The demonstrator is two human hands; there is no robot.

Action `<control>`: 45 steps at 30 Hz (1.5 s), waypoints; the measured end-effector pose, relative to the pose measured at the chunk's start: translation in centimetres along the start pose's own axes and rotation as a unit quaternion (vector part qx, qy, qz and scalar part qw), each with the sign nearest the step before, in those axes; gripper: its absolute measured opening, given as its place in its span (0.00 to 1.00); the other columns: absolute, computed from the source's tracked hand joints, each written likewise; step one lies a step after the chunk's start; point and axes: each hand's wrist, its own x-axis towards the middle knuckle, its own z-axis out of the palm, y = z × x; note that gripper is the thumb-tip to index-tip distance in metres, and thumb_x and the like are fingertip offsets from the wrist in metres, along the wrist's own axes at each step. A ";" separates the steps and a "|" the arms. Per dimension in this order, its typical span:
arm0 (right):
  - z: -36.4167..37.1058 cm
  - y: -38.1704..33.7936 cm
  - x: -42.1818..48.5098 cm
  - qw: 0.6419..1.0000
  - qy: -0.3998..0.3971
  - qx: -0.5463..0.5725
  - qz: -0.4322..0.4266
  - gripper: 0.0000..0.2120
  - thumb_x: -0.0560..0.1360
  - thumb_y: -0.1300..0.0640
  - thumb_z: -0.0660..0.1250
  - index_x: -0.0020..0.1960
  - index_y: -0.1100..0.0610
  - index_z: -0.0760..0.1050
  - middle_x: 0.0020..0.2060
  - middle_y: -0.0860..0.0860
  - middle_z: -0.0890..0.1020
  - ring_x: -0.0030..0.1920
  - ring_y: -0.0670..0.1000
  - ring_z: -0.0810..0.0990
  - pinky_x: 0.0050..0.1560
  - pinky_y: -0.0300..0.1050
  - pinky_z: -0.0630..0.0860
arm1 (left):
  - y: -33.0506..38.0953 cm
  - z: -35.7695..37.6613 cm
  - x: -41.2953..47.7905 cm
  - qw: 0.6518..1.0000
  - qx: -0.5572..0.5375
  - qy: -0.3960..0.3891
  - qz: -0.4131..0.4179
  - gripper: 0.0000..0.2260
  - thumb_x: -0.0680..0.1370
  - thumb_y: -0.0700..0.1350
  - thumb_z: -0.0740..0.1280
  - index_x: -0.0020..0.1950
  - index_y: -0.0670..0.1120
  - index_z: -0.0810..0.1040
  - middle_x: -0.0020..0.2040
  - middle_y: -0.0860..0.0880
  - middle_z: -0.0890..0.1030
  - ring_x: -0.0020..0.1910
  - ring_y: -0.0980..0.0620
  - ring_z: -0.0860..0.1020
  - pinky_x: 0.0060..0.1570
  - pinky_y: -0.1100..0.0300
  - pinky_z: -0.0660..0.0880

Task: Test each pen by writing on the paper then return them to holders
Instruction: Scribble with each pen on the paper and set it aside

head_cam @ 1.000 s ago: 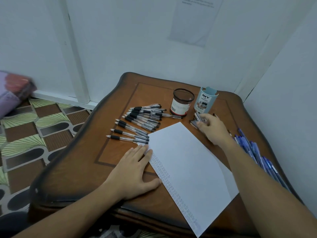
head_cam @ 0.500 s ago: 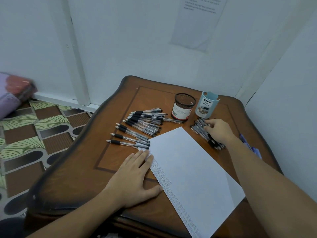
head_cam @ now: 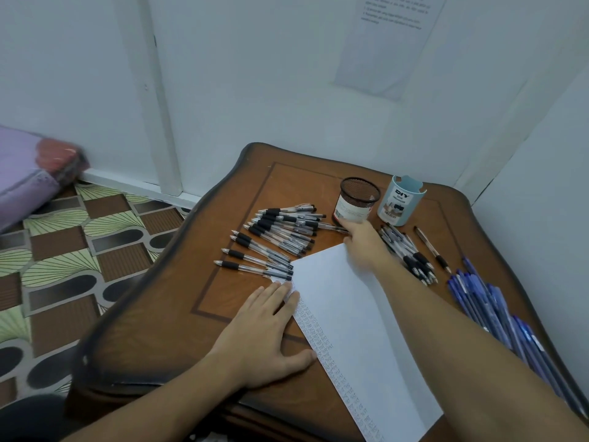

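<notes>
- Head view: the left hand [head_cam: 267, 333] lies flat and relaxed on the table [head_cam: 153, 320], gripping nothing, with its fingertips on the left edge of the paper [head_cam: 350, 317].
- A column of small written marks runs down that edge of the paper.
- The right hand [head_cam: 363, 242] reaches over the paper's far corner, just in front of the mesh holder [head_cam: 358, 199]. It is blurred, so I cannot tell whether it grasps anything.
- A fan of black pens [head_cam: 274, 237] lies left of the right hand, and a second pile of black pens [head_cam: 411, 255] lies on its right.
- The blue holder [head_cam: 401, 200] stands beside the mesh holder.
- The blue pens [head_cam: 490, 307] lie near the table's right edge.
</notes>
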 end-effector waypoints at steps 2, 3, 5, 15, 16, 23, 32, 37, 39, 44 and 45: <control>1.0 -0.1 0.6 0.999 0.027 0.019 0.032 0.22 0.82 0.65 0.59 0.75 0.54 0.69 0.73 0.58 0.65 0.73 0.59 0.65 0.73 0.49 0.61 | -0.1 0.1 0.0 1.000 -0.003 0.000 0.000 0.44 0.72 0.75 0.48 0.81 0.51 0.43 0.80 0.52 0.40 0.78 0.55 0.37 0.71 0.61 0.31; 1.2 -0.2 0.7 0.998 0.044 0.027 0.045 0.20 0.82 0.64 0.60 0.72 0.54 0.73 0.70 0.57 0.67 0.70 0.58 0.68 0.70 0.48 0.64 | -0.2 0.1 0.0 1.000 -0.004 0.002 0.001 0.44 0.73 0.74 0.50 0.81 0.51 0.43 0.80 0.52 0.40 0.78 0.55 0.37 0.71 0.61 0.31; 1.3 -0.3 0.7 0.994 0.075 0.055 0.059 0.13 0.80 0.63 0.64 0.62 0.53 0.81 0.61 0.55 0.69 0.63 0.57 0.73 0.64 0.45 0.66 | -0.3 0.2 -0.1 1.000 -0.004 0.006 0.002 0.43 0.74 0.73 0.52 0.81 0.51 0.44 0.80 0.52 0.41 0.78 0.55 0.38 0.71 0.61 0.30; -2.8 -1.2 -3.3 0.956 0.051 0.286 0.027 0.04 0.75 0.61 0.73 0.47 0.54 0.81 0.43 0.49 0.79 0.43 0.48 0.76 0.42 0.40 0.71 | -0.2 -0.2 -0.1 1.000 0.006 -0.017 0.001 0.44 0.72 0.75 0.48 0.81 0.51 0.44 0.81 0.51 0.42 0.78 0.54 0.39 0.72 0.60 0.32; -3.3 -1.4 -4.2 0.945 0.061 0.322 0.028 0.03 0.75 0.61 0.73 0.48 0.56 0.82 0.42 0.49 0.80 0.43 0.47 0.76 0.42 0.39 0.71 | -0.1 -0.3 -0.1 1.000 0.007 -0.022 0.001 0.45 0.71 0.75 0.46 0.81 0.51 0.44 0.80 0.51 0.42 0.78 0.54 0.39 0.71 0.60 0.32; -4.5 -1.3 -9.2 0.756 0.077 0.648 0.052 0.07 0.83 0.53 0.60 0.55 0.55 0.74 0.42 0.53 0.84 0.46 0.54 0.84 0.55 0.57 0.79 | 0.0 -0.4 -0.1 1.000 0.010 -0.017 0.005 0.49 0.66 0.77 0.40 0.81 0.51 0.46 0.81 0.50 0.44 0.79 0.53 0.42 0.73 0.59 0.35; -2.6 -2.3 -13.9 0.832 0.026 0.553 0.030 0.14 0.84 0.51 0.56 0.61 0.33 0.72 0.30 0.51 0.67 0.28 0.48 0.58 0.30 0.43 0.53 | -0.2 0.2 -0.1 0.999 -0.030 0.009 0.018 0.40 0.68 0.76 0.47 0.78 0.60 0.55 0.80 0.51 0.51 0.79 0.49 0.47 0.74 0.57 0.40; -1.9 -2.0 -14.8 0.829 0.035 0.558 0.018 0.13 0.83 0.52 0.59 0.65 0.38 0.70 0.26 0.52 0.67 0.25 0.49 0.59 0.26 0.42 0.56 | -0.1 0.1 0.0 1.000 -0.007 0.003 0.014 0.43 0.68 0.77 0.44 0.79 0.59 0.55 0.80 0.51 0.51 0.79 0.50 0.46 0.74 0.57 0.39; -1.6 -1.6 -15.0 0.824 0.030 0.565 0.018 0.17 0.82 0.53 0.61 0.69 0.41 0.68 0.22 0.51 0.66 0.24 0.49 0.62 0.28 0.44 0.61 | -0.1 0.1 0.0 1.000 -0.002 -0.001 0.013 0.43 0.68 0.77 0.44 0.79 0.59 0.53 0.81 0.51 0.50 0.79 0.50 0.45 0.73 0.57 0.38; -0.8 -0.7 -15.3 0.747 -0.011 0.663 0.057 0.29 0.85 0.44 0.47 0.51 0.61 0.82 0.29 0.55 0.75 0.34 0.52 0.76 0.46 0.48 0.73 | -0.1 0.2 0.1 1.000 0.017 -0.013 0.007 0.45 0.66 0.78 0.41 0.80 0.58 0.49 0.81 0.52 0.45 0.79 0.52 0.42 0.73 0.58 0.36; -0.5 -0.4 -15.2 0.759 -0.016 0.647 0.067 0.35 0.83 0.39 0.44 0.47 0.62 0.81 0.29 0.55 0.74 0.33 0.50 0.74 0.41 0.46 0.71 | -0.1 0.2 0.1 1.000 0.020 -0.013 0.007 0.45 0.66 0.78 0.41 0.80 0.58 0.48 0.81 0.52 0.45 0.79 0.52 0.41 0.73 0.58 0.36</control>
